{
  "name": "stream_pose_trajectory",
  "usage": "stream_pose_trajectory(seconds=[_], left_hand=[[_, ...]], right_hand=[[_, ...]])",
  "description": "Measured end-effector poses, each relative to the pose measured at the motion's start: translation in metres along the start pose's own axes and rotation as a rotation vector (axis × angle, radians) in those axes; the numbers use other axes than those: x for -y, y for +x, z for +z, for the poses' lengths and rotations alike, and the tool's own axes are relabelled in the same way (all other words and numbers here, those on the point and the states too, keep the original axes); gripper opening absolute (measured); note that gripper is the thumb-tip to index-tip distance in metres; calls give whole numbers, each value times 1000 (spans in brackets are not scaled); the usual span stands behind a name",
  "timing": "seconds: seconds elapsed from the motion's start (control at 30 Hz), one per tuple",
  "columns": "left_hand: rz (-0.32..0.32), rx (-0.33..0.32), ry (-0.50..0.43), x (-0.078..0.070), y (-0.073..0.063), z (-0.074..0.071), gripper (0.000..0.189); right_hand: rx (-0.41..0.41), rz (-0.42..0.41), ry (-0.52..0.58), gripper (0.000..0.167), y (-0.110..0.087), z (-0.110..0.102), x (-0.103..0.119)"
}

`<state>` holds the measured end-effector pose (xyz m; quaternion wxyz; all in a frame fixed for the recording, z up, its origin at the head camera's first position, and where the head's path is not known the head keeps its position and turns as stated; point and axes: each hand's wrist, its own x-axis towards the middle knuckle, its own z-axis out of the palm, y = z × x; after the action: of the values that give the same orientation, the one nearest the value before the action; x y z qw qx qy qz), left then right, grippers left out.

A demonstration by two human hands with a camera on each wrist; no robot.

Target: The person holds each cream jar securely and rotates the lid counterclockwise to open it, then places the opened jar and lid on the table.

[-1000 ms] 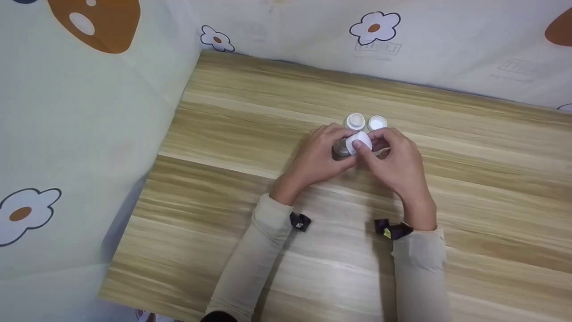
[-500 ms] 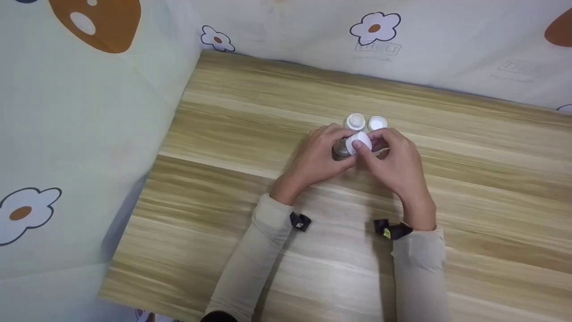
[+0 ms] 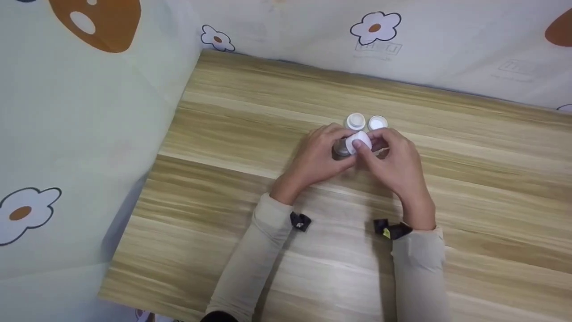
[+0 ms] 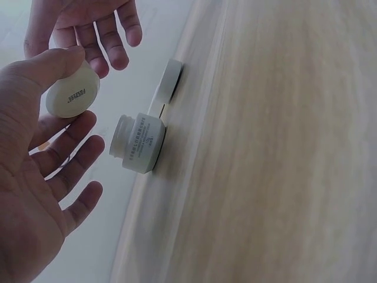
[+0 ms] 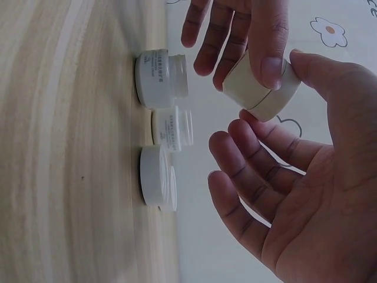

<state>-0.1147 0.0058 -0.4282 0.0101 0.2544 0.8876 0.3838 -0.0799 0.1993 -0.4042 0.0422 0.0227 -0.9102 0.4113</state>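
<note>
Between both hands a small white cream jar (image 3: pixel 363 138) is held tilted above the table, its lid on and a seam line visible in the right wrist view. My left hand (image 3: pixel 318 154) pinches it with thumb and fingers from the left. From the other side my right hand (image 3: pixel 399 162) grips it by thumb and fingertips. Small dark print shows on the round end of the jar (image 4: pixel 73 101) in the left wrist view. Just beneath the hands stand two uncapped jars, one nearer (image 5: pixel 152 78) and one farther (image 5: pixel 166 128).
Two white lids lie by the uncapped jars, a nearer lid (image 5: pixel 153 175) and a farther lid (image 3: pixel 378 122). All stand on a wood-grain table (image 3: pixel 250 112). A pale flower-print cloth (image 3: pixel 290 27) hangs along its back and left edges.
</note>
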Motion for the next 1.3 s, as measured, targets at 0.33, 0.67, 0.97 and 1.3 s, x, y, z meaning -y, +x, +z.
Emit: stream_pose_trajectory(seconds=[0.33,0.67,0.97,1.3], left_hand=[[-5,1,-3,0,0,-1,47],[-30,18,6,0,1,0,48],[-22,21,5,1,1,1,49],[-12,15,4,2,0,3,47]], right_hand=[[3,-1,-4,37,1,0,2],[10,-1,5,36,2,1,1],[13,-3,6,35,2,1,0],[9,-9,15,35,1,3,0]])
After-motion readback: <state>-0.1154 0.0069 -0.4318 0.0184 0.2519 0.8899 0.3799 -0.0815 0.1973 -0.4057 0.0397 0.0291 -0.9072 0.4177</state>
